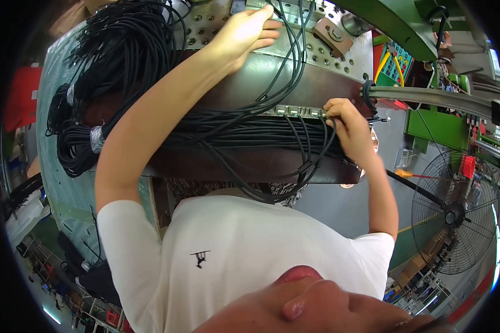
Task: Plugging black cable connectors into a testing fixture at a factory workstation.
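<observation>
My left hand (249,34) is at the top of the metal plate (205,28). Its thumb and forefinger seem pinched at a black cable (288,53), the other fingers stretched out; the cable's end is hidden. At the bench's front, my right hand (347,123) is closed, fingertips pinching another black cable (332,133) at the right end of a narrow metal holder (273,111). Several small pale connectors (294,112) sit in the holder, with cables running down from them. A thick bundle of black cables (250,136) lies along the dark bench front below.
Coiled black cables (125,50) are heaped at the left on a pale green surface (53,111). A bolted brown block (333,36) stands on the plate. Overhead at the right hangs a green machine arm (394,25); a curved metal bar (439,95) and a floor fan (454,213) are farther right.
</observation>
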Motion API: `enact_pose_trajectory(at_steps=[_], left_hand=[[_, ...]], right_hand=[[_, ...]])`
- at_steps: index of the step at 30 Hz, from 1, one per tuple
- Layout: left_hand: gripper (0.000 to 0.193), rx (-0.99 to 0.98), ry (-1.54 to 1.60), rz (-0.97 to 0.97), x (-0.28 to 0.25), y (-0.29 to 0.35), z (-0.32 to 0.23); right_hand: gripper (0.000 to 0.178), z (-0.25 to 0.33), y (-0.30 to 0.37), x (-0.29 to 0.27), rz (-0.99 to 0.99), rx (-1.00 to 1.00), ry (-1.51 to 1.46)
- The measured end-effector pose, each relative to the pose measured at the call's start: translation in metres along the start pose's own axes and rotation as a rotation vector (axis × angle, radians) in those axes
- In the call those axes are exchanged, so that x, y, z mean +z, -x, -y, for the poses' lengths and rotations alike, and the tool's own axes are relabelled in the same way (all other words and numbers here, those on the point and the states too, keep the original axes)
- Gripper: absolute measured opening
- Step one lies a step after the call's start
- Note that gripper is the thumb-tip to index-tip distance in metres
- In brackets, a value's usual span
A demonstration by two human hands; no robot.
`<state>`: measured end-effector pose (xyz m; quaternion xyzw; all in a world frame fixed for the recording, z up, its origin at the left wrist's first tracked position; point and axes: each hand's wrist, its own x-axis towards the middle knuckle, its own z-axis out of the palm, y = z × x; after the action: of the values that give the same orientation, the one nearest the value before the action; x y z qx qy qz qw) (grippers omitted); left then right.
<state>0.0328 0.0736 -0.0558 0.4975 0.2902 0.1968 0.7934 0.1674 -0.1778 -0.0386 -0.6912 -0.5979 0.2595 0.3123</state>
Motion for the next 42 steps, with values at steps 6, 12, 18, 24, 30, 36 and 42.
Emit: enact_pose_trajectory(at_steps=[6,12,18,24,30,36,42], left_hand=[[0.037,-0.18,0.384,0.258,0.042,-0.008,0.026],[0.038,-0.213,0.387,0.288,0.045,0.0,0.01],[0.042,-0.165,0.413,0.258,0.033,0.02,-0.015],[0.034,-0.252,0.43,0.225,0.027,0.051,-0.021],[0.025,-0.474,0.517,0.191,0.033,0.105,-0.002],[0.024,0.053,0.642,-0.041,-0.07,0.162,-0.062],[0.053,0.038,-0.356,-0.558,-0.166,0.17,-0.105]], right_hand=[[0.027,-0.016,-0.116,-0.036,-0.39,-0.032,-0.085],[0.033,-0.087,-0.206,-0.035,-0.357,0.323,-0.188],[0.026,-0.034,-0.177,-0.026,-0.218,0.414,0.053],[0.025,-0.015,-0.163,-0.039,-0.296,0.21,0.4],[0.036,-0.004,-0.136,0.019,-0.464,0.087,-0.113],[0.025,-0.008,-0.091,0.004,-0.322,0.007,0.076],[0.035,0.016,-0.062,0.012,-0.287,-0.276,0.422]])
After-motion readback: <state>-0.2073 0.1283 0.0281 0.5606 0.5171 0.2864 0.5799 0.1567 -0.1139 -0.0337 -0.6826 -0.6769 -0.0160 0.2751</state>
